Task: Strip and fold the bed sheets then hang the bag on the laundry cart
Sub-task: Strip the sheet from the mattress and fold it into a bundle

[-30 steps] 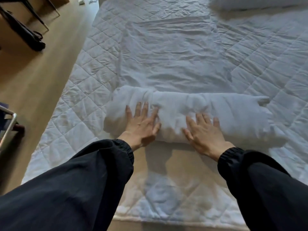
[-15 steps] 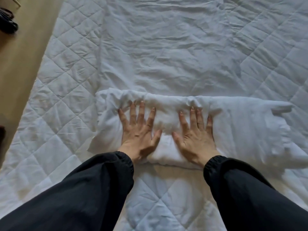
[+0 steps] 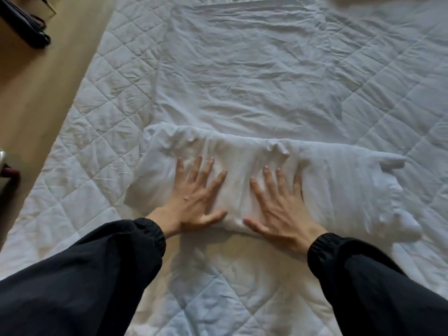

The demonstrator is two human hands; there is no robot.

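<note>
left grip (image 3: 194, 202), right grip (image 3: 278, 209) flat on rolled sheet (image 3: 339, 180)

The left hand (image 3: 196, 200) and right hand (image 3: 278, 209) moved forward from the near edge of the roll (image 3: 339, 185) onto its top. Their fingers then spread wider apart. The roll lay flatter and broader under the palms than one second earlier.

White sheet (image 3: 327, 180) rolled into thick bundle; lying crosswise.

No legible text or labels
</note>
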